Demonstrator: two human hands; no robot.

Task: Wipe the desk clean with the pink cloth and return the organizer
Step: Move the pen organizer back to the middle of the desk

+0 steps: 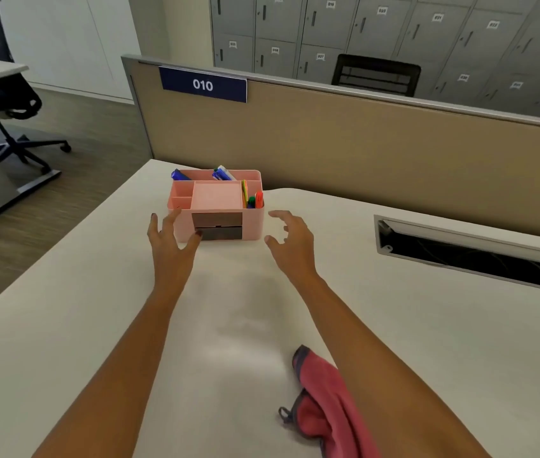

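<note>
A pink desk organizer [217, 196] with two grey drawers and several pens and markers stands on the white desk [80, 309], near the far left corner by the partition. My left hand [171, 242] is open at the organizer's front left corner, its thumb over the lower drawer. My right hand [290, 241] is open with curled fingers just right of the organizer, apart from it. The pink cloth [324, 401] with a grey hem lies crumpled on the desk close to me, partly under my right forearm.
A tan partition [361, 143] with a blue "010" sign runs along the desk's far edge. A cable slot [473, 256] with an open lid is set in the desk at right. An office chair [7, 107] and another desk stand at left; grey lockers line the back.
</note>
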